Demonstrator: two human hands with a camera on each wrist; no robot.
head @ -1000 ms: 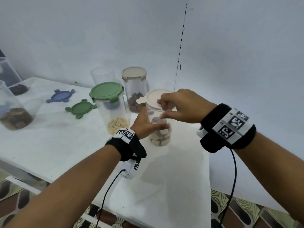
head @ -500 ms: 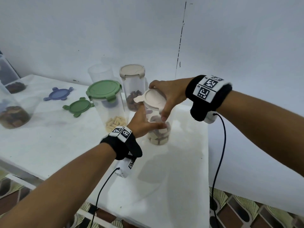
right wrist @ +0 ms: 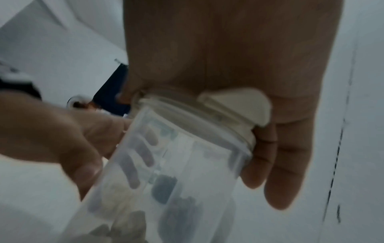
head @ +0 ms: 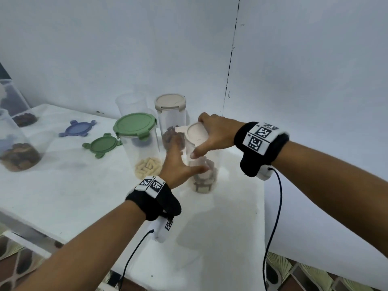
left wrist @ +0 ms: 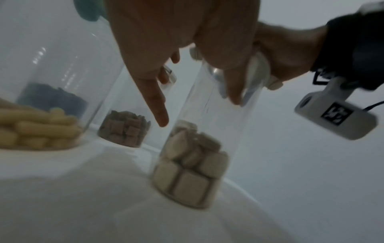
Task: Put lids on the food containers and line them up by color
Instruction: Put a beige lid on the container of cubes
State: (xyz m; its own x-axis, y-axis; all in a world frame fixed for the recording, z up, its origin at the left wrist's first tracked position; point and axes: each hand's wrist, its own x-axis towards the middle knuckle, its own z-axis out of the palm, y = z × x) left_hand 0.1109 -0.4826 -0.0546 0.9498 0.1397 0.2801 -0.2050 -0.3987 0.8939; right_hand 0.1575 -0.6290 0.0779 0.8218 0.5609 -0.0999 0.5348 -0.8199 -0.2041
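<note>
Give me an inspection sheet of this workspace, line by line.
Surface: white table.
Job's things: clear container of pale biscuits under beige lid, one tab sticking out; green-lidded container of pale sticks; beige-lidded jar; lidless clear container behind; loose blue lid and green lid.
Clutter: two lidless containers of dark food at the table's left.
Grippers: left hand open against the biscuit container; right hand grips its lid.
Cables: black cable from each wrist.
Surroundings: white wall, patterned floor.
</note>
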